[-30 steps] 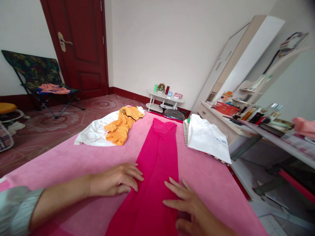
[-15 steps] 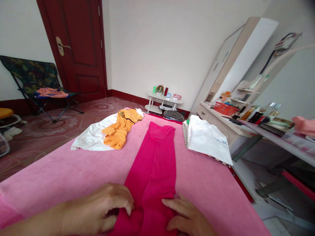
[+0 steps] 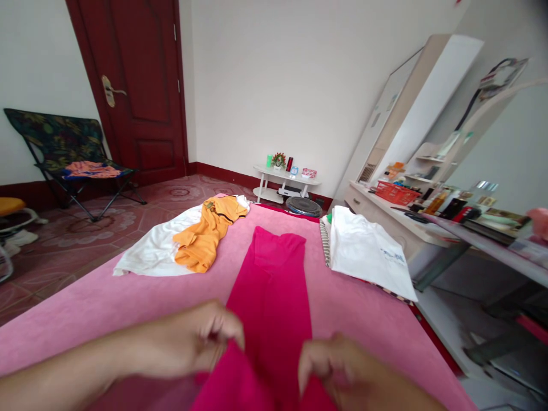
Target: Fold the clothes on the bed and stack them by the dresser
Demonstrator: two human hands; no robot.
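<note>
Bright pink trousers stretch lengthwise over the pink bedspread, their waistband end at the far side. My left hand is closed on the near end of the cloth at its left side. On the right side, my right hand pinches the same end, its fingers partly hidden and blurred. Between both hands the gripped cloth is raised and bunched, and its lowest part runs out of view.
An orange garment lies over a white one at the bed's far left. Folded clothes topped by a white shirt sit at the right. Beyond are a dressing table, a low stand and a folding chair.
Both hands have gone from lying on the trousers to gripping their near end and lifting it. The far part of the trousers lies flatter, and the view has shifted slightly.
</note>
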